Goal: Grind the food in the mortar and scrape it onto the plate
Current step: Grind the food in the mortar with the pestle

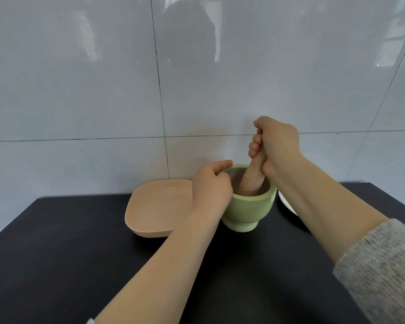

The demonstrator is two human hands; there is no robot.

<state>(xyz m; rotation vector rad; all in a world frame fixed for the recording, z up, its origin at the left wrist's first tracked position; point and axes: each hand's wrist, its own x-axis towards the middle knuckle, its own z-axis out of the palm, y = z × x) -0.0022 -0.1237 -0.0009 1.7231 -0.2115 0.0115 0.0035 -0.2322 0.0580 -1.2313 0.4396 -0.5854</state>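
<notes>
a black table (80, 265) holds a green mortar (248, 213), a peach plate (154, 206) and a white dish (287, 204).

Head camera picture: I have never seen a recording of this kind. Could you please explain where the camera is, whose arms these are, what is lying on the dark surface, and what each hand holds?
There is no machine here. The single picture comes from a wide-angle camera worn on a person's head, looking forward and down, so the two bare arms are that person's own.

On the black table, in front of a grey tiled wall, stands a green mortar. The left hand grips its rim to steady it. The right hand is closed around a wooden pestle, whose lower end is inside the mortar. The food itself is hard to make out.

Left of the mortar lies a peach-coloured square plate; it looks empty, so nothing is scraped out yet. Behind the right forearm, the edge of a white dish shows.
</notes>
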